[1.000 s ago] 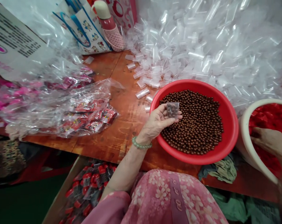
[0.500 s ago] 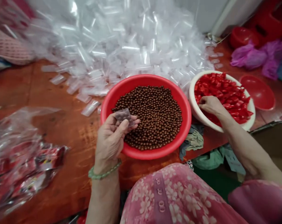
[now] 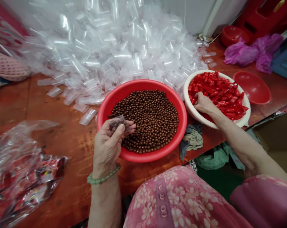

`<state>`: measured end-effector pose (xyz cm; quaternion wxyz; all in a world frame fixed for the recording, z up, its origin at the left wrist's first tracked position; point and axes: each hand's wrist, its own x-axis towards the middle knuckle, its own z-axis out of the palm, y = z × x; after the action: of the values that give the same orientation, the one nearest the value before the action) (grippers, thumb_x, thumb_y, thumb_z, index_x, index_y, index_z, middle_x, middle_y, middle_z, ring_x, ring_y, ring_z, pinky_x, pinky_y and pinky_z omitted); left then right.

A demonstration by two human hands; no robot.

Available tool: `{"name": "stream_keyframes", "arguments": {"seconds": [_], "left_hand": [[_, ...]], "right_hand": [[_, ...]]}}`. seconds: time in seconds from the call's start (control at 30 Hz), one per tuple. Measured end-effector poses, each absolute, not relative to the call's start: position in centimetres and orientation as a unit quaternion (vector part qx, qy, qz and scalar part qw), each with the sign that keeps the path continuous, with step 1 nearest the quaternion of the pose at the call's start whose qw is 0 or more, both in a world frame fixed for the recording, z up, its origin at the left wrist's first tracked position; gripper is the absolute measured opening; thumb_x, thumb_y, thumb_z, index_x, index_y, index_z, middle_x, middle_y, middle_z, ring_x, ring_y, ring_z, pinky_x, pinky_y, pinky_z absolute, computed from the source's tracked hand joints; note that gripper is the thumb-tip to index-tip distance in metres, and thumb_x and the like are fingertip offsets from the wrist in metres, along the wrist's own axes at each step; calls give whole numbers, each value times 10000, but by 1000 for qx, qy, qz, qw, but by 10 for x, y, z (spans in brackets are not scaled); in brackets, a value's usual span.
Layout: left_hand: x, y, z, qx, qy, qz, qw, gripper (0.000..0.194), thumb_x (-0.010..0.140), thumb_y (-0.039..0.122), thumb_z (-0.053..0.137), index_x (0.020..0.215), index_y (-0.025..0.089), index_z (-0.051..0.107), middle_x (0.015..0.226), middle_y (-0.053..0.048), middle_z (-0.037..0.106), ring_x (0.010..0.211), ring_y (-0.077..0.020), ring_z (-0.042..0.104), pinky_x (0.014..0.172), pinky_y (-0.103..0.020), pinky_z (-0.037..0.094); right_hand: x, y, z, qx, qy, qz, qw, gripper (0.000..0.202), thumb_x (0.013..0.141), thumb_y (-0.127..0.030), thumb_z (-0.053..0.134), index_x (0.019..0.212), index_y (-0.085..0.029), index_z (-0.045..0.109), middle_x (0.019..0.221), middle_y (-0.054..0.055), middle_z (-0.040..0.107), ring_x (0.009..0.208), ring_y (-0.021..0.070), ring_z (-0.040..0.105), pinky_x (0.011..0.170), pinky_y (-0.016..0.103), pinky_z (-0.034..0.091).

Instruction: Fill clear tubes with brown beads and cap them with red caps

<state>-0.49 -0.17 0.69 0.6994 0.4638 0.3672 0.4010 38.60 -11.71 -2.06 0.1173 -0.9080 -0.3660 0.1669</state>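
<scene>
My left hand (image 3: 107,139), with a green bead bracelet at the wrist, pinches a small clear plastic packet (image 3: 120,123) over the left rim of a red basin (image 3: 143,83). Dark round balls show through the packet. Many shiny brown balls (image 3: 150,120) fill the basin. My right hand (image 3: 202,103) reaches into a cream-white bowl (image 3: 189,107) heaped with small red pieces (image 3: 219,91). Its fingers are bent down among the pieces at the bowl's left side, and their tips are hidden, so what they grip cannot be seen.
Behind the basin rises a big pile of clear plastic sleeves (image 3: 124,53). A plastic bag of red packets (image 3: 38,174) lies at the left. At the right are a red dish (image 3: 252,88), a purple bag (image 3: 252,52) and a crumpled cloth (image 3: 192,137) near the table edge.
The camera view has shifted a little, so basin and bowl appear further left. My left hand still holds the packet; my right hand stays in the white bowl, its fingers a bit deeper.
</scene>
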Motion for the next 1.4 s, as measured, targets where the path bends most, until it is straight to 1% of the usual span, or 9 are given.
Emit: {"name": "stream_keyframes", "arguments": {"seconds": [0.17, 0.33, 0.57, 0.7, 0.83, 1.03, 1.17, 1.3, 1.4], "left_hand": [[-6, -2, 7, 454, 370, 395, 707, 416, 707, 394, 926, 969, 185, 679, 904, -43, 822, 834, -193, 809, 756, -277, 667], [-5, -2, 7, 459, 379, 393, 701, 405, 712, 394, 921, 967, 183, 688, 906, -47, 821, 834, -187, 805, 789, -288, 669], [-6, -1, 3, 475, 379, 386, 693, 415, 740, 418, 903, 998, 189, 672, 937, -60, 815, 867, -207, 805, 814, -329, 672], [-6, 0, 4, 473, 379, 390, 693, 410, 725, 411, 914, 986, 196, 683, 915, -47, 812, 839, -197, 802, 775, -309, 673], [-4, 0, 6, 469, 382, 392, 693, 427, 692, 427, 931, 950, 187, 690, 899, -50, 817, 826, -192, 804, 778, -299, 674], [-4, -1, 6, 463, 383, 391, 697, 429, 693, 421, 931, 948, 183, 683, 883, -44, 814, 794, -171, 796, 782, -281, 668], [-4, -1, 7, 460, 374, 387, 706, 453, 672, 408, 947, 928, 168, 660, 855, -42, 802, 739, -154, 781, 733, -253, 658], [-2, -6, 9, 460, 371, 389, 707, 451, 631, 353, 968, 856, 163, 626, 801, -10, 785, 657, -112, 748, 669, -199, 630], [-1, -10, 6, 471, 351, 394, 707, 400, 656, 315, 951, 865, 166, 644, 834, -10, 799, 674, -104, 751, 679, -188, 622]], "right_hand": [[397, -135, -2, -902, -345, 183, 182, 652, 745, -203, 628, 1374, -98, 495, 842, 64, 728, 702, 211, 659, 684, 320, 535], [403, -148, 8, -890, -357, 218, 180, 357, 836, -273, 626, 1153, -111, 653, 824, 78, 738, 665, 191, 669, 669, 321, 555], [396, -124, -5, -886, -426, 172, 69, 315, 791, -290, 750, 1072, -149, 732, 1077, 146, 775, 991, 285, 709, 876, 354, 517], [392, -120, -9, -887, -441, 133, 34, 243, 858, -288, 677, 1037, -140, 749, 1040, 186, 775, 1015, 331, 711, 890, 388, 504], [391, -126, -6, -893, -438, 91, 55, 311, 927, -285, 562, 1124, -135, 750, 1064, 194, 777, 1040, 345, 707, 929, 419, 492], [392, -142, 26, -887, -426, 35, 174, 302, 944, -284, 514, 991, -137, 773, 951, 161, 771, 874, 273, 683, 901, 402, 491], [372, -149, 55, -861, -420, 37, 285, 292, 944, -383, 574, 1018, -165, 755, 766, 66, 708, 655, 178, 592, 690, 334, 486], [322, -130, 64, -713, -408, 251, 512, 246, 834, -412, 768, 889, -172, 749, 636, -3, 642, 538, 99, 529, 549, 255, 424], [276, -101, 55, -605, -372, 426, 560, 338, 701, -443, 889, 828, -165, 745, 627, -12, 653, 490, 66, 518, 473, 209, 377]]}}
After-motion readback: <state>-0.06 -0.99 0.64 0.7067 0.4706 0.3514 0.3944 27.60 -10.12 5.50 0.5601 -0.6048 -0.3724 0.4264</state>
